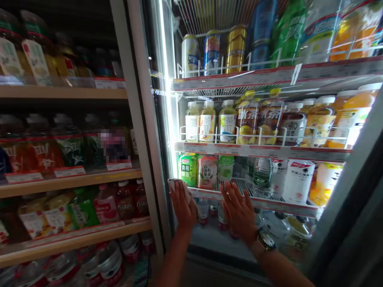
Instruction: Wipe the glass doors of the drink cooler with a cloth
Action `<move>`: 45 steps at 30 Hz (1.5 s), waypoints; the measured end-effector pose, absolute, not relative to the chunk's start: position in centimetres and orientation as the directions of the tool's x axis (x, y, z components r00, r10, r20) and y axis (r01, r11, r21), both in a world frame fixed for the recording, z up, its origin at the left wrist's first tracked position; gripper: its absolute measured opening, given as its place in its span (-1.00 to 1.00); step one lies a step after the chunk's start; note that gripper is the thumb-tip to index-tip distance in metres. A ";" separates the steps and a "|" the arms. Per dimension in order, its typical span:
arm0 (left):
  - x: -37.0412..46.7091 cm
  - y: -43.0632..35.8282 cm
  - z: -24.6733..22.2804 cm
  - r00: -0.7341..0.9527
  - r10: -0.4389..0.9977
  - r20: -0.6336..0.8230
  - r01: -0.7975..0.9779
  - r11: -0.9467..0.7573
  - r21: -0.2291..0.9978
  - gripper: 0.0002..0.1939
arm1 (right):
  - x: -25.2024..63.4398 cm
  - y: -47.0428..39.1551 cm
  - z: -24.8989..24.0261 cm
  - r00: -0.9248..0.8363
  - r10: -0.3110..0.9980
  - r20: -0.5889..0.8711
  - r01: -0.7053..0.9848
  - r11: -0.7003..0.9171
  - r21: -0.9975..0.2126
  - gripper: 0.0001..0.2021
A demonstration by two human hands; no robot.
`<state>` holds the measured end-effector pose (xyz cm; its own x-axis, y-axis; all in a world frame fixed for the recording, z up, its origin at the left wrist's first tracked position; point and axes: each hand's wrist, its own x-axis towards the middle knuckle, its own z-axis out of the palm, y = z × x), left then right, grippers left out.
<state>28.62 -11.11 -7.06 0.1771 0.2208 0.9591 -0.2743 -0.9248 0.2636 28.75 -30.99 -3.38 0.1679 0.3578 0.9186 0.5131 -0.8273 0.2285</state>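
Head view: your two bare hands reach up to the front of a lit drinks fridge (171,99).
Left hand: you hold a pale cloth (172,183) under your left hand (181,205), fingers nearly straight, close together and pressed over it; whether your thumb pinches it, you cannot tell.
Cloth's direction: the visible part slants from upper left to lower right, its folded upper edge pointing up and left — most of its outline is hidden, so the true long axis is unclear.
Cloth against the grip: it lies beneath your fingers, showing past the fingertips at upper left and along the thumb side.
Cloth's place: at the fridge's left side, just below a green-labelled tea bottle (187,169).
Right hand: your right hand (237,207) holds nothing — palm forward, fingers spread, near the lower shelf's price strip (287,205); contact with a surface is unclear.
Right wrist: a wristwatch (266,240).
Shelf beside the hands: a pink-labelled tea bottle (207,172) stands between them, upright; a clear water bottle (263,177) stands beyond your right fingers.
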 end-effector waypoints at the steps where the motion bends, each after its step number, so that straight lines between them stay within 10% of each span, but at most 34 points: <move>1: 28.6 -11.8 -6.8 0.173 0.224 0.959 -0.281 -0.922 0.266 -0.33 | 29.0 -31.0 -3.9 0.147 0.354 0.924 0.501 -0.832 0.239 -0.38; 9: 29.2 -14.1 -6.2 0.102 -0.241 0.965 -0.343 -0.919 -0.194 -0.43 | 29.9 -30.7 -4.8 0.093 0.346 0.934 0.440 -0.855 0.273 -0.41; 16: 29.1 -10.7 -5.5 0.141 0.384 0.912 -0.233 -0.883 0.408 -0.35 | 29.5 -30.8 -4.1 0.099 0.340 0.935 0.441 -0.858 0.265 -0.38; 19: 29.0 -12.2 -6.4 0.130 0.453 0.882 -0.251 -0.845 0.472 -0.35 | 29.6 -30.7 -4.1 0.093 0.338 0.937 0.442 -0.857 0.265 -0.39; 26: 29.0 -13.6 -10.2 0.205 -0.242 0.948 -0.345 -0.925 -0.161 -0.44 | 29.5 -30.8 -4.2 0.083 0.344 0.935 0.446 -0.852 0.274 -0.42; 35: 28.3 -9.4 -7.9 0.182 0.457 0.871 -0.254 -0.834 0.490 -0.36 | 29.5 -30.8 -4.4 0.122 0.345 0.930 0.439 -0.860 0.262 -0.34; 42: 28.7 -14.4 -11.6 0.212 -0.241 0.947 -0.389 -0.910 -0.145 -0.41 | 29.6 -30.9 -4.5 0.102 0.348 0.932 0.428 -0.861 0.275 -0.36; 45: 28.9 -12.4 -11.0 0.207 -0.305 0.930 -0.356 -0.909 -0.218 -0.47 | 29.6 -30.9 -4.4 0.097 0.351 0.931 0.424 -0.861 0.280 -0.37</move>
